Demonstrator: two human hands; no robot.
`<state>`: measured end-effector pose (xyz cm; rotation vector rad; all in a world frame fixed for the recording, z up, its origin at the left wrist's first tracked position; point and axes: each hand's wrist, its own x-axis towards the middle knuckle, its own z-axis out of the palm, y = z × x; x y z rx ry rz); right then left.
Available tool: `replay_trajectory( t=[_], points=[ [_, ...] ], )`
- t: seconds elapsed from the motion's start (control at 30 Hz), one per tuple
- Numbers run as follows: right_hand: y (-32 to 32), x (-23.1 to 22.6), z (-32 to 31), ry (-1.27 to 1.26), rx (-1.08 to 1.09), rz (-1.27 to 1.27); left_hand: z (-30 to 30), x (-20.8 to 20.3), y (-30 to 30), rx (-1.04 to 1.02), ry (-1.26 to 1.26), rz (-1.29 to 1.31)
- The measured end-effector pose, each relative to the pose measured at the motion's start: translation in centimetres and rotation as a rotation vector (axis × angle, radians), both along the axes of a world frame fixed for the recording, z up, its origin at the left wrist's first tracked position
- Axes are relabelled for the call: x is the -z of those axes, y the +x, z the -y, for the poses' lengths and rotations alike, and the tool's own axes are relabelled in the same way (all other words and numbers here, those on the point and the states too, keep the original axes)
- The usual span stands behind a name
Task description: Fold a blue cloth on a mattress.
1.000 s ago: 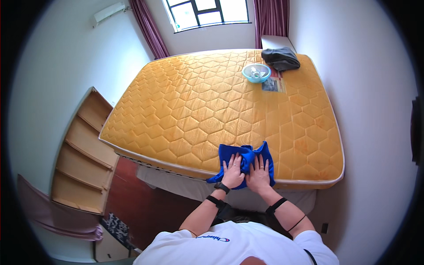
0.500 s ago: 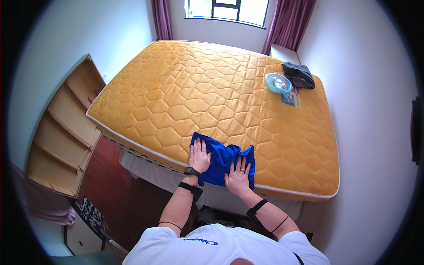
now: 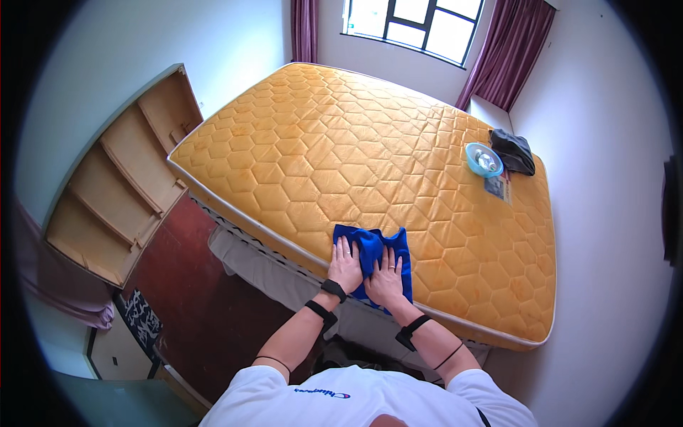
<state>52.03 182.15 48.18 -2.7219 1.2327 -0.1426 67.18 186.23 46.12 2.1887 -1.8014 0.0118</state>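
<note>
A blue cloth lies bunched at the near edge of a yellow quilted mattress, with part of it hanging over the white-piped rim. My left hand rests flat on the cloth's left part, fingers stretched forward. Close beside it, my right hand presses on the right part, its fingers also extended. Between the two hands the fabric is pushed up into folds. Neither hand grips it.
On the mattress's far right are a light-blue bowl, a printed sheet and a dark folded cloth. A wooden panel with crossbars leans at the left wall. Below it shows reddish floor. Purple curtains flank the window.
My hands have come closer together, gathering the cloth into a narrower bunch between them. The view has shifted, so the room sits differently in the picture.
</note>
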Motion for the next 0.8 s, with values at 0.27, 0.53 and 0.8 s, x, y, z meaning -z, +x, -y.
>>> replay_trajectory(
  t=[0.27, 0.53, 0.8],
  points=[
    [-4.9, 0.5, -2.4, -0.052, -0.167, -0.074, -3.3, 0.2, -6.4, -0.053, 0.100, 0.023],
    [-12.8, 1.7, -3.1, -0.105, -0.261, 0.013, -5.2, -0.2, -15.0, -0.016, 0.231, 0.176],
    [-21.8, 2.4, -3.7, -0.157, -0.244, 0.058, -6.0, 0.6, -23.6, 0.106, 0.063, 0.173]
  ],
)
